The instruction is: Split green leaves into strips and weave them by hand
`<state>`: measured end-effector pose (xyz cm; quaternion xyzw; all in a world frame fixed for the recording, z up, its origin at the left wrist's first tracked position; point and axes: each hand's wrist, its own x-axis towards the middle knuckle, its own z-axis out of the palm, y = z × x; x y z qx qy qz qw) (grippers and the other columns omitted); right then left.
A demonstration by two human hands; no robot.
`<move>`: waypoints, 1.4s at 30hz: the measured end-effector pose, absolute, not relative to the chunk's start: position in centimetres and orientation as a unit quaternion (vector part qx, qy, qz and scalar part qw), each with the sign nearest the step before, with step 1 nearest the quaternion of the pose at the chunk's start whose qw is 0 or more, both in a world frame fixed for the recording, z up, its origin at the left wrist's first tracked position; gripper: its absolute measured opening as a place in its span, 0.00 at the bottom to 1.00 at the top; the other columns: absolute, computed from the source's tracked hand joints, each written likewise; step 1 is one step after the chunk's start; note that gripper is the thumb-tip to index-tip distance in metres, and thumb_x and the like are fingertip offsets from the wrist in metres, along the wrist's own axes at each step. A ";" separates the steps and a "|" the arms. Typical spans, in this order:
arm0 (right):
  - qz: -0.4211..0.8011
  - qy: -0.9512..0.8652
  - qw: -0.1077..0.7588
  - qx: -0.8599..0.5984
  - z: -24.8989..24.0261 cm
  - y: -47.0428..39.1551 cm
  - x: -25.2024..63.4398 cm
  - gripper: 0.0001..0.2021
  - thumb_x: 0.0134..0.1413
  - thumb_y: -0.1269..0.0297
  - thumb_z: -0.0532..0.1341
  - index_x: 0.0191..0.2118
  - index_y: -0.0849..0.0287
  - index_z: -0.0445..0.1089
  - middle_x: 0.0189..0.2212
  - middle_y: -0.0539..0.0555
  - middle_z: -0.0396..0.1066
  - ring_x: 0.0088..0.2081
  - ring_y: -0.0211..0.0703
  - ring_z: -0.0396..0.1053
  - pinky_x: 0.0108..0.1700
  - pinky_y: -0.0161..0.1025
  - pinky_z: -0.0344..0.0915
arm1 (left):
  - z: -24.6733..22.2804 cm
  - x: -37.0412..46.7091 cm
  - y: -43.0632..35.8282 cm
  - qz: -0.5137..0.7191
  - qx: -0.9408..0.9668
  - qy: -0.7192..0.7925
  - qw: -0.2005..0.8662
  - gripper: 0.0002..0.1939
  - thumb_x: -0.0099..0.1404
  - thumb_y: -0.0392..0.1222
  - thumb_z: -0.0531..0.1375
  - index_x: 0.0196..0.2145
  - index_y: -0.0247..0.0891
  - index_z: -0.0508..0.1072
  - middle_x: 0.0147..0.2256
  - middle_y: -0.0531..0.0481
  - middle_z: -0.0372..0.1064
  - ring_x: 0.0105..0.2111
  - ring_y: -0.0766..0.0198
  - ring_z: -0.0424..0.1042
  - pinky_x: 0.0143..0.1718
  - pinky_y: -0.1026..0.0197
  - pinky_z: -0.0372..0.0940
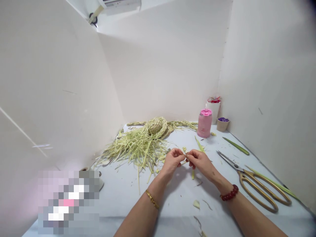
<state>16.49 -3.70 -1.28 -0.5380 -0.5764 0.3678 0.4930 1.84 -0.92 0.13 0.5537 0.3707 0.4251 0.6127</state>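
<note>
My left hand (pixel 174 160) and my right hand (pixel 198 162) meet at the fingertips above the middle of the table. Both are pinched closed on something small and thin that is mostly hidden by the fingers. A piece of green strip (pixel 193 174) shows just below my right hand. Left of and beyond my left hand lies a loose heap of pale green straw strips (pixel 138 146), with a coiled straw braid (pixel 158 125) on its far side.
Large gold-handled scissors (pixel 256 186) lie at the right, by a green leaf (pixel 235 145). Behind stand a pink bottle (pixel 204 124), a white cup (pixel 213 110) and a small tub (pixel 223 125) of purple items. Scraps (pixel 196 204) dot the table (pixel 172 210). White walls enclose it.
</note>
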 end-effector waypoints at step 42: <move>0.255 -0.617 0.503 -0.549 -2.3 -3.2 16.2 0.05 0.50 0.64 0.53 0.26 0.56 0.61 0.20 0.46 0.63 0.24 0.38 0.58 0.28 0.35 0.55 | -1.4 2.0 -0.6 0.439 0.703 0.407 0.383 0.07 0.58 0.43 0.58 0.30 0.37 0.72 0.27 0.53 0.69 0.24 0.68 0.60 0.28 0.65 0.55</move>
